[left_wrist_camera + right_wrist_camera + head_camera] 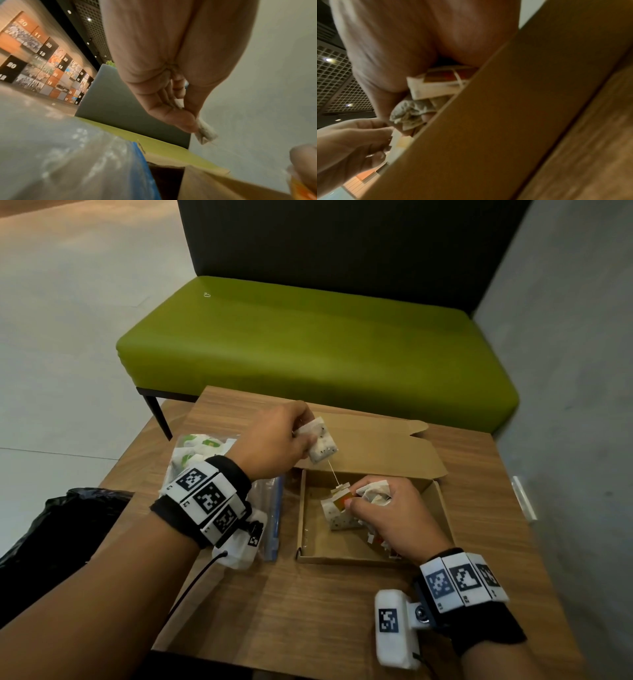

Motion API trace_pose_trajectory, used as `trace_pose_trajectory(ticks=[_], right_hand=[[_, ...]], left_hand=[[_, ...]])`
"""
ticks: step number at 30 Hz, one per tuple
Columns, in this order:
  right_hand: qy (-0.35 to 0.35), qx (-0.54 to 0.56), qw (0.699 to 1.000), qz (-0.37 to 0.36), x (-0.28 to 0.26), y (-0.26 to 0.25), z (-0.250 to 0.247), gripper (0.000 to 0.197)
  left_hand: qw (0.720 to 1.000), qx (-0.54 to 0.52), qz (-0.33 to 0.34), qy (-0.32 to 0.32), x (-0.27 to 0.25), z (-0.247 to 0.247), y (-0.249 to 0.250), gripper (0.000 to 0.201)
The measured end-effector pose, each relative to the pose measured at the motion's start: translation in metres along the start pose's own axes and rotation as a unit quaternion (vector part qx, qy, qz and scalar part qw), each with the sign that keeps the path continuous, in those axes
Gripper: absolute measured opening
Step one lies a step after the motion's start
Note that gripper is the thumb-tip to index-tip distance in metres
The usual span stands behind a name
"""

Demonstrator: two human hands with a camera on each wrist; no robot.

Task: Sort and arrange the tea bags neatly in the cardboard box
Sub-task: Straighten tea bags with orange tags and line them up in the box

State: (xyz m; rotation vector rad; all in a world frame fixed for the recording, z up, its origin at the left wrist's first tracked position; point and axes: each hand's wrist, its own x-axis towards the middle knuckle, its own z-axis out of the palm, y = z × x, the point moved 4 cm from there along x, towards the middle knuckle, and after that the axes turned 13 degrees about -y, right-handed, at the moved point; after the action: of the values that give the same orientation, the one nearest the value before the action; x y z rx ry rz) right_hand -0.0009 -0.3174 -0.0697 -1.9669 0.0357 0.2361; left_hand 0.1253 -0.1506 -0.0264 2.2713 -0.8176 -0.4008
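- The left hand [274,440] pinches a white tea bag [320,441] above the far-left corner of the cardboard box [310,554]; its string [333,472] runs taut down to a paper tag [340,489] inside the box.
- The right hand [390,515] sits inside the box, its grip clenched round a crumpled tea bag [375,491], with fingertips at the orange tag [343,503] of another bag [337,517] on the box floor.
- The step in hand looks like untangling: hold the tag down with the right fingers and lift the left bag gently, so the string does not tear off.
- Then lay the bag flat against a wall of the box, tag tucked alongside.
- More bags wait in the clear plastic pouch [270,508] on the tabletop [308,611], left of the box.
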Motion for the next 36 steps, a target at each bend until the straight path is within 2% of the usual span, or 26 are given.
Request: trace_pose_trajectory(ticks=[3, 7, 12, 20, 24, 30, 36], right_hand=[[-0.003, -0.009, 1.0, 0.002, 0.0, -0.002, 0.003, 0.01], [-0.007, 0.019, 1.0, -0.008, 0.0, -0.005, 0.002, 0.007], [0.042, 0.082, 0.995, -0.032, 0.001, -0.007, -0.004, 0.008], [0.085, 0.08, 0.991, -0.066, 0.0, -0.011, -0.007, 0.004], [0.084, 0.076, 0.992, -0.06, 0.001, -0.011, -0.007, 0.007], [0.054, 0.07, 0.996, -0.02, 0.001, -0.001, -0.004, 0.007], [-0.007, 0.061, 0.998, 0.006, -0.003, 0.004, -0.007, 0.008]], left_hand=[[0.999, -0.019, 0.004, 0.027, 0.0, -0.003, 0.002, 0.007], [0.993, 0.096, 0.041, 0.056, -0.004, 0.0, 0.008, 0.01], [0.986, 0.141, 0.082, -0.025, -0.005, 0.016, 0.018, 0.019], [0.988, 0.025, 0.075, -0.134, -0.004, 0.024, 0.018, 0.02], [0.987, 0.001, 0.072, -0.14, -0.005, 0.025, 0.016, 0.017], [0.985, 0.096, 0.059, -0.129, -0.005, 0.028, 0.017, 0.015], [0.959, 0.208, 0.001, -0.194, -0.005, 0.04, 0.008, 0.016]])
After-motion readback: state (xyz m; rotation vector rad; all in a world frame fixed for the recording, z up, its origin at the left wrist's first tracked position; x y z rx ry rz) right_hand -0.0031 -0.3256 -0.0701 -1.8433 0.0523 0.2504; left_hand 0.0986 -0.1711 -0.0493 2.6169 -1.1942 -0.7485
